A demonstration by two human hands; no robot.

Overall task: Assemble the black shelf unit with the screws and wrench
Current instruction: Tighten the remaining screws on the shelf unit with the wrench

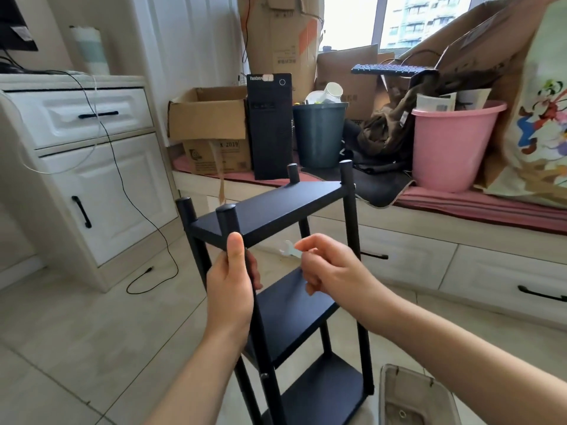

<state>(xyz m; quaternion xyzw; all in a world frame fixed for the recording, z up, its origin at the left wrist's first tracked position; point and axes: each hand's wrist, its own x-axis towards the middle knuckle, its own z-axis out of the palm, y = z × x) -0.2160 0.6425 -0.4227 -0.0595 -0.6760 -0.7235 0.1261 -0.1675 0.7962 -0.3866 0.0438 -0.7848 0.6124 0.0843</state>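
1. Where the frame is nearest, at the lower right, a clear plastic tray [414, 397] sits on the tiled floor [76, 332] just beside the shelf's base; a small ring-shaped part lies inside it.
2. The black shelf unit [276, 210] stands upright on the floor in the centre, three boards fixed between four round posts whose tops stick up above the top board.
3. The left hand [230, 289] is wrapped around the near-left post just under the top board, thumb upright along the post and fingers curled behind it.
4. The right hand [331, 268] hovers to the right of that post, above the middle board, fingers half curled and pinched on a small pale flat wrench [290, 250] whose forked end pokes out to the left; the hand does not touch the shelf.
5. To the left, a white cabinet [92, 167] stands with a black cable trailing down its front onto the floor.
6. Farther back, a low window bench carries a cardboard box [208, 118], a black computer tower [270, 124], a dark bin [319, 136] and a pink bucket [451, 145].
7. Screws cannot be made out clearly anywhere.
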